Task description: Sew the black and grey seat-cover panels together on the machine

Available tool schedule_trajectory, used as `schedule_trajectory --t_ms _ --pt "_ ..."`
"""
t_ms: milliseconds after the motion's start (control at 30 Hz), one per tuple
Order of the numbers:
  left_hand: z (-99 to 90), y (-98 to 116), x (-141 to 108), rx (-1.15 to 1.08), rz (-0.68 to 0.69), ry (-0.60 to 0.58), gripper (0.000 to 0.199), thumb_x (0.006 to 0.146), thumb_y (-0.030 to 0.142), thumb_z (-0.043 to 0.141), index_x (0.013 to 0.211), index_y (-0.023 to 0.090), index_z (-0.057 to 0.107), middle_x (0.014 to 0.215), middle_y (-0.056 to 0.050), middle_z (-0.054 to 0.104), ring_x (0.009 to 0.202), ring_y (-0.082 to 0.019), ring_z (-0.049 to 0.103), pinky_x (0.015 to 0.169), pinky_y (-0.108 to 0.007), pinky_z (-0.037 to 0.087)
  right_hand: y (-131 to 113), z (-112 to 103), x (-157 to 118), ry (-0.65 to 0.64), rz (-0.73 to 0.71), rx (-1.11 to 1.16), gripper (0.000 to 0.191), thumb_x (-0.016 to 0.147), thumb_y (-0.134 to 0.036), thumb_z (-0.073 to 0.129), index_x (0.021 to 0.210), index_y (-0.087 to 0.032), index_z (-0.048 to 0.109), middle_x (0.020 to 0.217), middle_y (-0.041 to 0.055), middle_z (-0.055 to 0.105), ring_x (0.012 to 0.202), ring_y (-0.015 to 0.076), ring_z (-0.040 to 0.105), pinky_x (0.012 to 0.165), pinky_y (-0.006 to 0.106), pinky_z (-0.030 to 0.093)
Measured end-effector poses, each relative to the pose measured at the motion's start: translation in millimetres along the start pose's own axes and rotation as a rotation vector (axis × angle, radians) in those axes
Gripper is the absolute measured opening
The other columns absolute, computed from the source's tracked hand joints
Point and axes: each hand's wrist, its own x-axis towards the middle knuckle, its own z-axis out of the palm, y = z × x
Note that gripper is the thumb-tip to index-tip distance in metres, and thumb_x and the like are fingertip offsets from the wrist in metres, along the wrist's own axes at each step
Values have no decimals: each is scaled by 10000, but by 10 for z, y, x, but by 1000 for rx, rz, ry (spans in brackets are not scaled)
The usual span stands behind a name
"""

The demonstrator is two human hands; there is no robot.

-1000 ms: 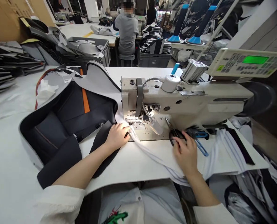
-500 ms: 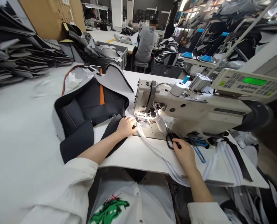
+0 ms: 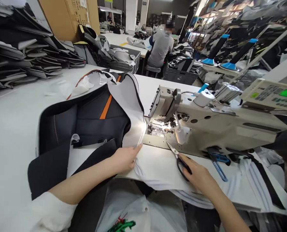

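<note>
We note a dark padded cover lying open on the white worktop, at nine o'clock from the sewing machine. An orange stripe runs down its inner face, and a pale grey panel rises along its right side to the machine's needle area. White cloth spreads toward us from there.

The left hand lies on this cloth, its grip open, fingers extended beside the grey panel's lower edge. The right hand, at four o'clock from the needle area, has its grip closed on black-handled scissors, blades aimed toward eleven o'clock.
</note>
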Motion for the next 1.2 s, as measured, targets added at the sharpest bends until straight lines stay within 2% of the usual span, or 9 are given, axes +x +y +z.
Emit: schedule_trajectory --t_ms 100,200,300,400,533,800,933,1033,1200 --pt "-71 64 157 52 112 25 278 723 159 539 990 172 616 898 -100 624 812 -260 608 623 -327 465 -256 -16 264 -21 -177 97 575 784 -124 415 1344 -255 402 1107 57 620 962 197 606 808 317 492" --pt "-114 -60 420 -46 260 266 83 737 172 564 751 177 645 991 -100 602 957 -269 554 774 -392 466 -468 -11 491 -32 -200 37 525 775 -149 485 1294 -219 451 949 62 602 894 211 578 786 341 482" --pt "-149 -288 583 -319 167 413 56 733 232 618 712 208 664 1204 -60 544 1132 -260 472 937 -408 416 -574 6 602 -92 -215 43 394 745 -240 593 1134 -213 541 921 55 577 885 223 537 788 360 452" --pt "-191 -429 615 -517 51 351 134 738 339 642 685 220 675 1290 -34 505 1225 -266 412 1020 -424 356 -642 43 661 -123 -264 147 326 744 -310 636 1047 -221 554 944 58 568 899 226 513 792 364 426" --pt "-253 -429 586 -631 34 278 141 721 354 667 692 216 663 1321 -32 490 1255 -258 389 1046 -426 320 -777 106 772 -77 -292 228 336 753 -298 638 1064 -213 542 939 63 555 869 226 498 756 353 425" --pt "-302 -367 528 -459 118 339 121 733 279 656 633 214 677 1384 -31 416 1311 -292 278 1053 -499 233 -970 84 974 -125 -486 15 187 764 -226 609 948 -196 614 773 49 574 716 205 516 610 289 412" --pt "-306 -386 515 -443 97 345 107 742 247 647 644 213 673 1333 -36 471 1283 -276 324 1041 -476 261 -869 88 878 -198 -458 -50 271 774 -122 524 1004 -216 634 742 24 639 674 179 584 561 254 394" --pt "-344 -411 484 -445 93 324 113 760 302 642 697 216 679 1332 -48 470 1281 -284 332 1041 -484 266 -582 56 759 -198 -296 -15 312 805 -196 515 1097 -256 608 850 15 686 727 175 632 586 237 432" --pt "-480 -588 439 -357 163 338 405 779 489 601 1104 247 609 1394 -88 401 1282 -297 335 1032 -490 289 194 -61 498 63 11 -180 372 851 -278 439 1177 -155 570 1009 107 666 854 237 635 725 326 490"
